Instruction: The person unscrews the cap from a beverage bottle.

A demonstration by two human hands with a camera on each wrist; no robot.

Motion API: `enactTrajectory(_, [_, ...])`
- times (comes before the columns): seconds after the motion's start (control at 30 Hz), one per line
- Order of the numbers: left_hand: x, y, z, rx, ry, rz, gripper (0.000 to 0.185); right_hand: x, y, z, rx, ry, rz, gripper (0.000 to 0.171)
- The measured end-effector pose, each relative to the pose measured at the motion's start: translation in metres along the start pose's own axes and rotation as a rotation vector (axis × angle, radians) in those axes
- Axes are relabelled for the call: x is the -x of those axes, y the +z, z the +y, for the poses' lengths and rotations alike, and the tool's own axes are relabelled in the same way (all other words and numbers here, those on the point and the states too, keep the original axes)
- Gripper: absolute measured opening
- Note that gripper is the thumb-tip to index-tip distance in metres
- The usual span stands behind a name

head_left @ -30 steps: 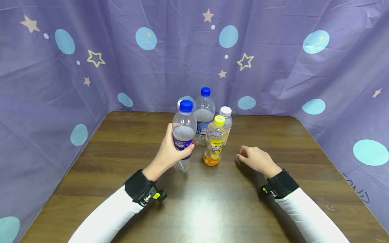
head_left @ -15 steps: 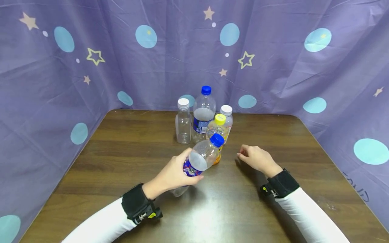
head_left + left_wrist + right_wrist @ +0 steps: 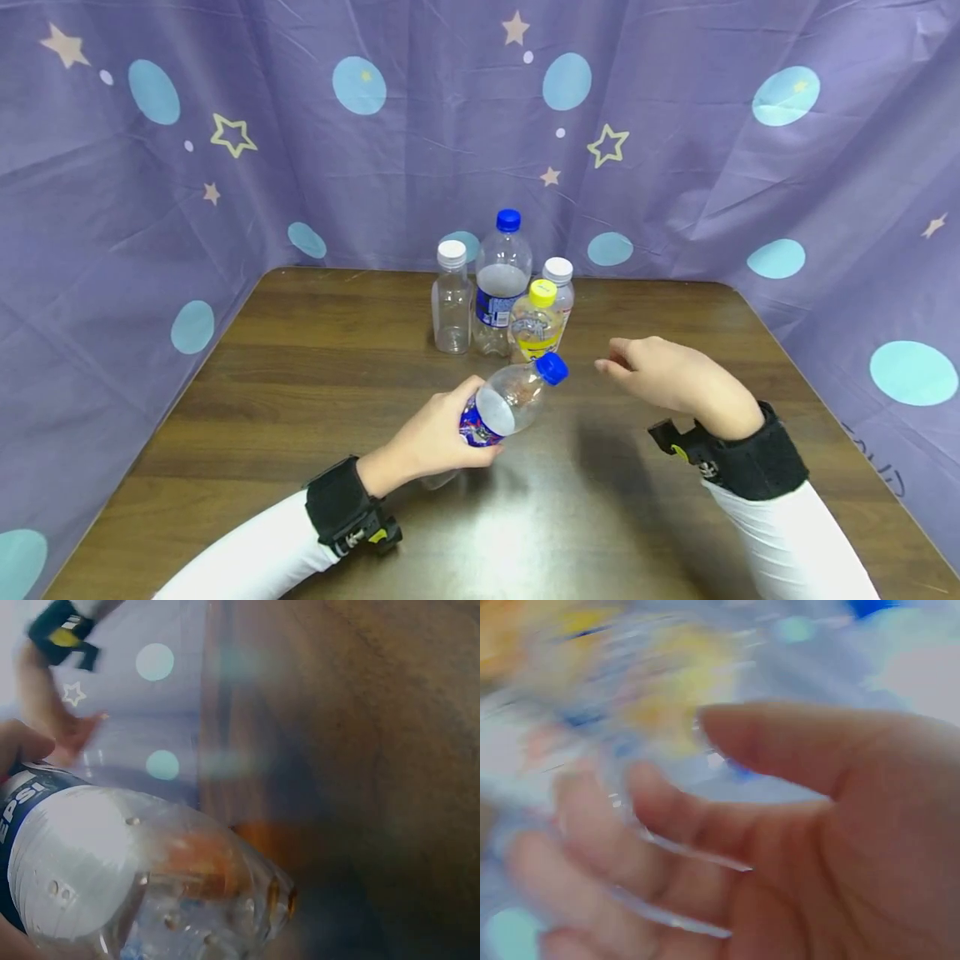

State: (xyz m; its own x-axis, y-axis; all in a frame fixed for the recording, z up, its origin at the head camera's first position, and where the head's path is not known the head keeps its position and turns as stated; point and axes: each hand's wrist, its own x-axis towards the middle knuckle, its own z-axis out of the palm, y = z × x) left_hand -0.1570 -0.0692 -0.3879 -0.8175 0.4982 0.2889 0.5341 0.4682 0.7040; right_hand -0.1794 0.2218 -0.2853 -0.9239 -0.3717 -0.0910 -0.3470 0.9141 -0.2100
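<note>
My left hand [image 3: 435,429] grips a clear plastic Pepsi bottle [image 3: 483,421] round its blue label. The bottle leans to the right, its blue cap pointing up and right, and its clear base shows below the hand. In the left wrist view, the Pepsi bottle [image 3: 150,862] fills the lower left. My right hand [image 3: 667,371] is raised over the table to the right of the cap, apart from it. Its fingers are loosely bent with nothing in them; the right wrist view is blurred. Just behind the held bottle, a yellow-capped bottle [image 3: 534,327] is partly hidden.
Behind stand a clear white-capped bottle [image 3: 452,308], a taller blue-capped bottle [image 3: 504,287] and another white-capped bottle [image 3: 558,273], partly covered by the yellow-capped one. All are close together on the brown wooden table [image 3: 300,375]. A purple curtain [image 3: 450,150] hangs behind it.
My left hand has brought the Pepsi bottle toward me and to the right, tipping it from upright to slanted. My right hand, at first low over the table, has lifted.
</note>
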Motion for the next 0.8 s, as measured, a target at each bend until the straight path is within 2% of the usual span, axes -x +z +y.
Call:
enactTrajectory(0.07, [-0.001,0.000,0.002,-0.018,-0.003,0.006,0.058,0.007,-0.011,-0.020,0.012,-0.026,0.087,0.039])
enactTrajectory(0.13, [-0.002,0.000,0.004,-0.037,-0.012,0.012,0.058,0.009,-0.011,-0.037,0.033,-0.043,0.212,0.044])
enactTrajectory(0.23, [-0.003,0.001,0.006,-0.071,-0.030,0.021,0.057,0.005,0.003,-0.055,0.033,-0.018,0.328,0.048])
enactTrajectory(0.33, [-0.004,0.003,0.008,-0.092,-0.042,0.029,0.057,0.000,0.019,-0.063,0.002,0.025,0.391,0.050])
enactTrajectory(0.43, [-0.004,0.003,0.008,-0.089,-0.041,0.036,0.057,-0.005,0.030,-0.064,-0.054,0.022,0.469,0.048])
enactTrajectory(0.57, [-0.005,0.003,0.008,-0.078,-0.025,0.023,0.058,-0.012,0.039,-0.056,-0.166,-0.088,0.554,0.045])
enactTrajectory(0.8, [-0.003,0.004,0.008,-0.019,0.008,-0.080,0.057,-0.015,0.053,-0.044,-0.331,-0.256,0.605,0.042])
